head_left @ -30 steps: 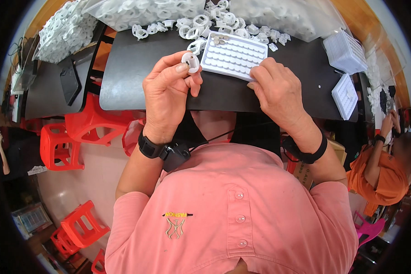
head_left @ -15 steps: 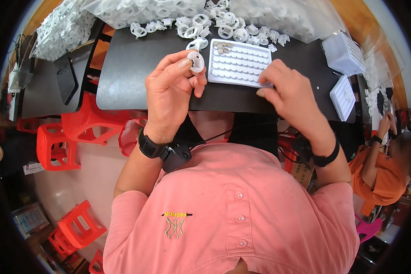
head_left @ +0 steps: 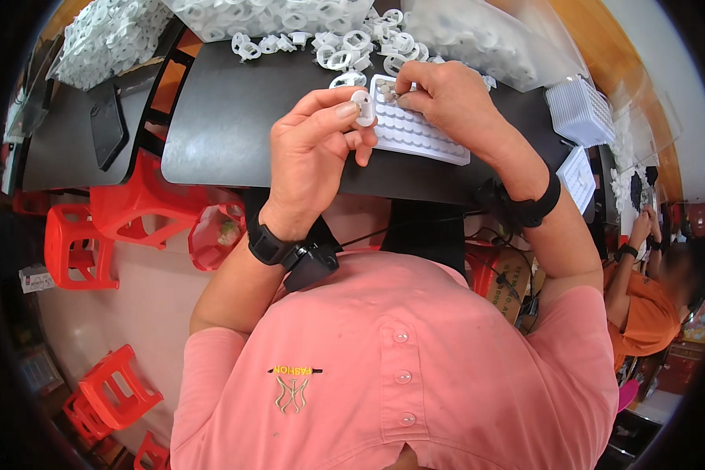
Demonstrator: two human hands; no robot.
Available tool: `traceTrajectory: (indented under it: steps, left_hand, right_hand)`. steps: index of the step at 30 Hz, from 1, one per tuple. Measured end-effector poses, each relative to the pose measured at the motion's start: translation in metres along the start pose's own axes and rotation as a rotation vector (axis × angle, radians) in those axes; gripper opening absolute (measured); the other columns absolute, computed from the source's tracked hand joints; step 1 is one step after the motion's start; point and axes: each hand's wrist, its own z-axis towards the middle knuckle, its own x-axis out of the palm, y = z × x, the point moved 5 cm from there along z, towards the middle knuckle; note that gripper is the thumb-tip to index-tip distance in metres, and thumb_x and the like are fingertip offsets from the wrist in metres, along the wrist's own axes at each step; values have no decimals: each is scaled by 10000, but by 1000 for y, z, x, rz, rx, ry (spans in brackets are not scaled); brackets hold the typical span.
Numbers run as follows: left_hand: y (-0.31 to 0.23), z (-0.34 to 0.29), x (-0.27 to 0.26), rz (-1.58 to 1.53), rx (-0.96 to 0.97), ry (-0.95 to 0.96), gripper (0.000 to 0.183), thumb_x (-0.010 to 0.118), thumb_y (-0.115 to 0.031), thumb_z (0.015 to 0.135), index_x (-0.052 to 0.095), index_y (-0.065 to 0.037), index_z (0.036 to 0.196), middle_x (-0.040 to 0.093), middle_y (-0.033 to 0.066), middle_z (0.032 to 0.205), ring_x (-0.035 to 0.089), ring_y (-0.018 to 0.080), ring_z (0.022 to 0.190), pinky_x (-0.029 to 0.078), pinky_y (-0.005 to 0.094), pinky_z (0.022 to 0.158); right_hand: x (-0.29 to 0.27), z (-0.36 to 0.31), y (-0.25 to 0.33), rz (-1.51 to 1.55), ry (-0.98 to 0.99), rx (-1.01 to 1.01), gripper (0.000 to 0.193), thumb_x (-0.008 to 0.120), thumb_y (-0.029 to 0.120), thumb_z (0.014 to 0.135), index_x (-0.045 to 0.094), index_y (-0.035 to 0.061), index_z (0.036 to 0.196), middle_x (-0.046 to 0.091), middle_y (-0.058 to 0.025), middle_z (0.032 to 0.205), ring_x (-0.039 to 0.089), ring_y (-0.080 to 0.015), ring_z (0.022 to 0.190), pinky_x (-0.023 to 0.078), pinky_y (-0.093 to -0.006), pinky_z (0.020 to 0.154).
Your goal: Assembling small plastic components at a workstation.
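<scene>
Tray [head_left: 424, 141] on table [head_left: 219, 117], parts [head_left: 343, 52] behind, phone [head_left: 109, 129] left; stacked trays [head_left: 580, 112] right

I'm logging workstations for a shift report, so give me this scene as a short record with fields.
Left hand: the left hand pinches a white, rounded plastic piece
Right hand: the right hand has fingertips at small grey round discs; grasp unclear
Tray: white plastic tray with scalloped rows, discs at its far left
Behind tray: loose white plastic ring-shaped parts
Right: stacked white plastic trays
Floor left: red plastic stools
</scene>
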Motion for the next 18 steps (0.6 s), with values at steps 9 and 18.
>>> traceTrajectory:
  steps: [9, 18]
  left_hand:
    - [1, 1, 2, -1, -4, 3, 235, 634, -95, 933, 648, 47, 1119, 683, 155, 927, 658, 233, 767, 481, 340, 618]
    - [-4, 0, 1, -64, 12, 8, 323, 625, -134, 943, 570, 44, 1207, 669, 149, 1007, 653, 245, 877, 510, 373, 739]
  right_hand:
    - [4, -1, 3, -88, -63, -40, 98, 628, 187, 850, 667, 107, 892, 680, -151, 752, 671, -371, 770, 482, -489, 642]
    - [-37, -50, 54, 476, 35, -89, 124, 610, 164, 891, 619, 58, 953, 665, -171, 779, 648, -389, 778, 488, -458, 682]
